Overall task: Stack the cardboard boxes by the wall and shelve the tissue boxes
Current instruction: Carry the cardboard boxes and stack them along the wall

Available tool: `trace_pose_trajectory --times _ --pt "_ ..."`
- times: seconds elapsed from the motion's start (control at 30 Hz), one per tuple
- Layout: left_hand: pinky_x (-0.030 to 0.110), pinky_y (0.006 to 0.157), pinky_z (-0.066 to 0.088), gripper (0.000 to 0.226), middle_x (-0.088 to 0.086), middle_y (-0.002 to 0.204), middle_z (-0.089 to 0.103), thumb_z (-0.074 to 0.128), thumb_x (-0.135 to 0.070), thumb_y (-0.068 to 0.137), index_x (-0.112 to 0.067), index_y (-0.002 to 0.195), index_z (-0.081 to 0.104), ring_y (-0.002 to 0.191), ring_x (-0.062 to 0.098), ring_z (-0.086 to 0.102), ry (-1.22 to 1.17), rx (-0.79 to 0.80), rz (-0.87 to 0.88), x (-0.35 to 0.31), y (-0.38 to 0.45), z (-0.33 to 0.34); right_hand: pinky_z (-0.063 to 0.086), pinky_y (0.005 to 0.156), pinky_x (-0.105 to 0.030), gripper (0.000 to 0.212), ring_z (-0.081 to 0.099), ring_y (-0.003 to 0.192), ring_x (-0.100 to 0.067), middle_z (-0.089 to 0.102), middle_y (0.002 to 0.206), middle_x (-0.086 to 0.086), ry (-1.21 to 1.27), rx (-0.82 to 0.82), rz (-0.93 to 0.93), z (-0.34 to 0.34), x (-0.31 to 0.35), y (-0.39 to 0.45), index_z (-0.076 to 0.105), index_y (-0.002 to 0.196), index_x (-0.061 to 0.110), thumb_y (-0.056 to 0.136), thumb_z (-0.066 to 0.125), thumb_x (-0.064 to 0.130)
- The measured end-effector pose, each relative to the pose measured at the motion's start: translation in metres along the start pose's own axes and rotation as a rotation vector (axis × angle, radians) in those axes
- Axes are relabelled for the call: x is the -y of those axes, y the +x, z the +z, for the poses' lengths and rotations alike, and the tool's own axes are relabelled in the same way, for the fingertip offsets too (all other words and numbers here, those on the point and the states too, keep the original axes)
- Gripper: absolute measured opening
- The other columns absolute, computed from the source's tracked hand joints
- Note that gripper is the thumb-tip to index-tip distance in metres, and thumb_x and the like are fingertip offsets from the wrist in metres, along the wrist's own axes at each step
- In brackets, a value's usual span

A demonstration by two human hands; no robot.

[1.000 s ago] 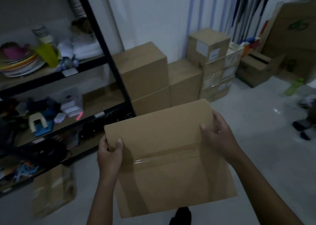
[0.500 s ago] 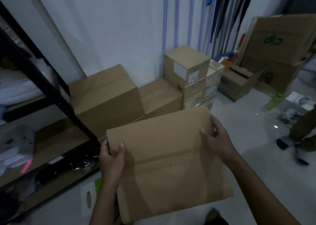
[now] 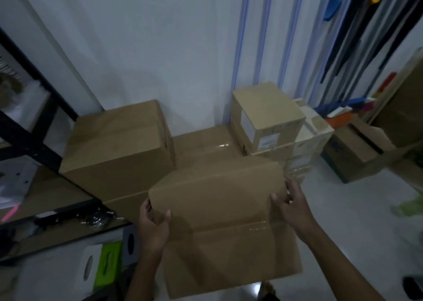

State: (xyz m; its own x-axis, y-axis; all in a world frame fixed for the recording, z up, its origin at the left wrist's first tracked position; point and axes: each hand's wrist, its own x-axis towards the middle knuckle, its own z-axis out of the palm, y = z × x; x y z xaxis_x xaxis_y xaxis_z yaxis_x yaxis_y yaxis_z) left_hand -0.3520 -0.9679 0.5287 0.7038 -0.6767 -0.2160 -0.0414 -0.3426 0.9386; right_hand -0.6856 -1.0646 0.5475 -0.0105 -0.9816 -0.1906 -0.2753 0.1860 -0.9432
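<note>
I carry a taped brown cardboard box (image 3: 226, 222) in front of me. My left hand (image 3: 153, 227) grips its left edge, thumb on top. My right hand (image 3: 290, 206) holds the right edge with fingers spread along the side. Ahead by the white wall stand a large cardboard box (image 3: 116, 147) on another box, a low box (image 3: 206, 142) in the middle, and a smaller labelled box (image 3: 265, 115) on a stack at the right. Tissue boxes, one white (image 3: 88, 268), one green (image 3: 109, 261) and one grey (image 3: 130, 241), lie on the floor at lower left.
A black metal shelf rack (image 3: 34, 145) with clutter fills the left side. More cardboard boxes (image 3: 357, 149) and coloured items stand at the right by hanging poles. A green bottle (image 3: 407, 206) lies on the pale floor at the right.
I have stepped closer to the wall; the carried box has moved forward toward the low middle box. The view swung right, so less of the shelf shows and tissue boxes appear below.
</note>
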Motion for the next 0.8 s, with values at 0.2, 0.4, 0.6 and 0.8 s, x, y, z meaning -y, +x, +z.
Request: trace_pose_trajectory --times 0.2,0.4,0.6,0.8 --pt "0.036 0.098 0.042 0.066 0.010 0.153 0.046 0.067 -0.001 0.095 -0.012 0.153 0.039 0.139 0.029 0.045 0.024 -0.061 -0.060 -0.014 0.010 0.057 0.051 0.095 -0.045 0.065 0.052 0.124 -0.023 0.049 0.142 0.002 -0.025 0.115 -0.034 -0.023 -0.008 0.077 0.044 0.134 0.051 0.093 0.067 0.007" --pt "0.037 0.093 0.044 0.066 0.013 0.153 0.045 0.065 -0.001 0.096 -0.012 0.155 0.036 0.135 0.034 0.049 0.046 -0.064 -0.126 -0.020 0.042 0.081 0.052 0.090 -0.043 0.062 0.057 0.119 -0.027 0.056 0.137 0.004 0.015 0.154 -0.001 -0.018 -0.010 0.119 0.045 0.133 0.045 0.092 0.067 0.003" --pt "0.045 0.107 0.046 0.064 0.007 0.151 0.049 0.065 -0.012 0.098 -0.021 0.155 0.037 0.135 0.027 0.050 0.085 -0.118 -0.090 -0.033 0.088 0.085 0.048 0.077 -0.017 0.059 0.057 0.115 -0.013 0.054 0.138 0.008 0.011 0.197 -0.044 0.007 0.012 0.148 0.043 0.146 0.035 0.095 0.066 0.015" --pt "0.049 0.108 0.047 0.063 0.006 0.149 0.054 0.068 -0.019 0.096 -0.027 0.153 0.042 0.131 0.025 0.054 0.117 -0.154 -0.035 -0.046 0.119 0.087 0.049 0.070 -0.006 0.057 0.055 0.109 0.005 0.054 0.134 0.008 0.050 0.220 -0.064 0.022 0.038 0.175 0.041 0.150 0.029 0.099 0.061 0.019"
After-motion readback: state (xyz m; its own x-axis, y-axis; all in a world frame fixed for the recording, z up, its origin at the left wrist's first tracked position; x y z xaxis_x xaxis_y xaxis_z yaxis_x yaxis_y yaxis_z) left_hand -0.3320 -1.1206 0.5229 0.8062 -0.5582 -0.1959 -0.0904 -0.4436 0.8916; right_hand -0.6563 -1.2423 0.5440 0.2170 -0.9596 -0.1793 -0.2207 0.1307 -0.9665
